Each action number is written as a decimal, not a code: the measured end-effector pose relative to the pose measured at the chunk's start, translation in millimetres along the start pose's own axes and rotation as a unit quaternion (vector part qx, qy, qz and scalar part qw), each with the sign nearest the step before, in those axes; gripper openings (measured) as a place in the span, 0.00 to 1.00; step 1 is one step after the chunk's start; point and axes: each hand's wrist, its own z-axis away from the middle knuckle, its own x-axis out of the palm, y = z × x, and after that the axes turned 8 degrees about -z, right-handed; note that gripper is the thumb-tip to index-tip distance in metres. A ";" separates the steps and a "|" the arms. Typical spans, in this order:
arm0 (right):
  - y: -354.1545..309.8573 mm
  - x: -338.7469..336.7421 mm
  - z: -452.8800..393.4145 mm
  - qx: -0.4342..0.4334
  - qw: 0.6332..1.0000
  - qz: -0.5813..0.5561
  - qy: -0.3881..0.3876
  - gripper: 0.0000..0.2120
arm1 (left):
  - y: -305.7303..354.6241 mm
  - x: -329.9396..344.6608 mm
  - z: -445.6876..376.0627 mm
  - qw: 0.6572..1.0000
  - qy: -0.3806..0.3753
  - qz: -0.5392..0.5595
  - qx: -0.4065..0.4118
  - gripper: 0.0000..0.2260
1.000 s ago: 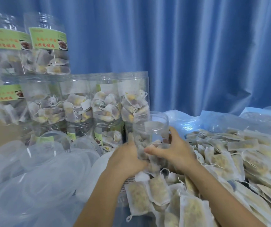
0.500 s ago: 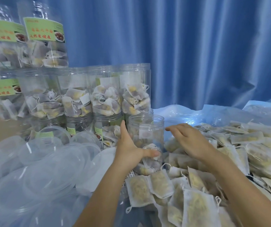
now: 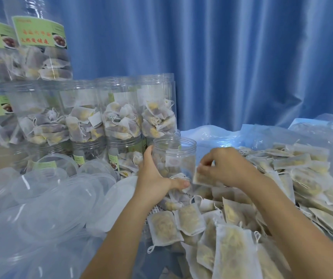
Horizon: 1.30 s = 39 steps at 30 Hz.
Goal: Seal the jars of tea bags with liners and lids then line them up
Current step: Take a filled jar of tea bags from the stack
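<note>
Head view, one entry. Open jar (image 3: 174,158): clear plastic, upright, mouth up, no liner or lid on it, partly filled with tea bags; stands at centre among the loose tea bags (image 3: 191,220) heaped on the surface. Left hand (image 3: 155,176): grip wrapped round the jar's left wall, fingers behind, thumb across the lower front. Right hand (image 3: 224,168): just right of the jar, grip narrow, fingertips pinching the top of a single tea bag (image 3: 202,178), which hangs near the jar's right wall. Key relation: jar mouth lies up and to the left of the pinched bag, and the jar's long axis is vertical, so the bag would likely need lifting above the rim. The right hand is nearer the heap; the left is nearer the lids. Clear lids (image 3: 47,188): piled loosely left of the jar. Filled jars (image 3: 121,111): stacked in tiers behind, against a blue curtain (image 3: 242,57).
</note>
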 end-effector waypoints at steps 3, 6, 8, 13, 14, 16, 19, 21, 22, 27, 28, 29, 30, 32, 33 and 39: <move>-3.9 -16.0 0.9 -0.006 0.982 -0.131 0.134 0.08 | 1.0 0.1 0.3 1.000 -0.004 0.002 -0.002 0.57; -22.9 -18.9 2.1 -0.020 0.886 -0.350 0.303 0.07 | 2.9 0.4 0.5 1.000 -0.014 0.000 -0.003 0.57; -38.4 -18.8 -2.8 -0.030 0.823 -0.436 0.364 0.06 | 3.5 0.3 1.2 1.000 -0.016 -0.006 -0.003 0.58; -43.1 -5.5 -13.1 -0.021 0.970 -0.167 0.173 0.15 | 5.3 0.1 4.7 1.000 -0.018 -0.006 0.012 0.57; -41.6 -2.5 -11.4 -0.039 0.966 -0.179 0.183 0.16 | 5.6 0.6 5.2 1.000 -0.017 -0.007 0.017 0.56; -42.5 0.7 -8.6 -0.076 0.946 -0.206 0.238 0.13 | 6.9 2.0 6.3 1.000 -0.001 -0.005 0.029 0.55; -46.1 2.5 -5.6 -0.053 0.908 -0.306 0.282 0.05 | 12.8 2.2 10.0 0.997 0.049 0.006 0.062 0.53; -49.0 2.6 -2.8 -0.024 0.874 -0.386 0.293 0.03 | 19.7 -1.0 11.5 0.992 0.087 0.022 0.087 0.55; -51.2 2.2 -1.4 -0.012 0.860 -0.423 0.285 0.06 | 24.5 -3.6 12.4 0.989 0.103 0.029 0.100 0.55; -57.3 -6.2 -3.0 0.017 0.831 -0.530 0.166 0.26 | 55.1 -14.9 13.7 0.978 0.161 -0.020 0.128 0.54; -60.4 -8.9 -3.7 0.012 0.837 -0.527 0.150 0.30 | 62.6 -18.2 12.1 0.980 0.159 -0.038 0.116 0.55; -63.3 -11.3 -5.0 0.010 0.840 -0.524 0.138 0.34 | 70.4 -22.4 10.6 0.982 0.150 -0.058 0.102 0.54; -65.8 -13.8 -6.5 0.011 0.841 -0.526 0.126 0.37 | 78.1 -27.9 9.3 0.983 0.140 -0.076 0.089 0.52; -71.9 -18.1 -8.3 0.009 0.840 -0.533 0.099 0.39 | 91.3 -42.1 9.7 0.984 0.128 -0.103 0.063 0.46; -75.8 -19.3 -8.0 0.004 0.840 -0.536 0.082 0.38 | 95.8 -49.8 11.6 0.984 0.125 -0.117 0.049 0.44; -104.2 -2.6 6.9 0.043 0.773 -0.630 0.062 0.21 | 92.4 -88.3 38.9 0.979 0.157 -0.127 0.035 0.39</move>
